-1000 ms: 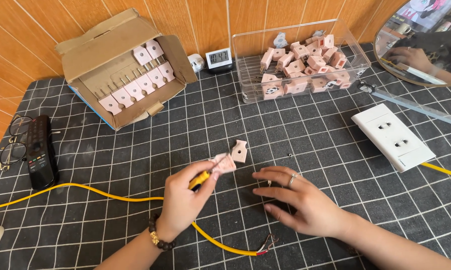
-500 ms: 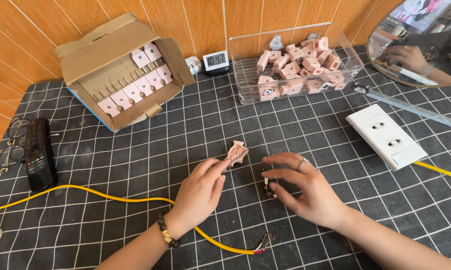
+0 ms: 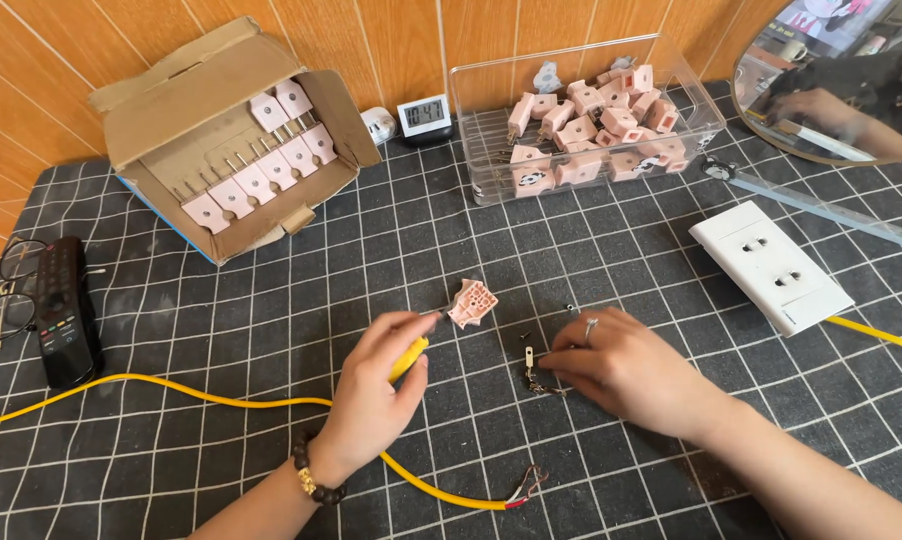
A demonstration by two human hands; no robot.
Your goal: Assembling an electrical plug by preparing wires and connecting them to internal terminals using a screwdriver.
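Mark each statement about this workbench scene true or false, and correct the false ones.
1. The left hand grips a yellow-handled tool. True.
2. The cardboard box lies shut. False: its flaps are open and rows of pink parts show inside.
3. The right hand rests on the white socket plate. False: it is at small metal pieces on the mat, apart from the plate.
4. The clear container holds many pink plug pieces. True.
5. A pink plug half lies on the mat between the hands. True.
6. The remote control sits at the right edge. False: it lies at the left, beside the glasses.
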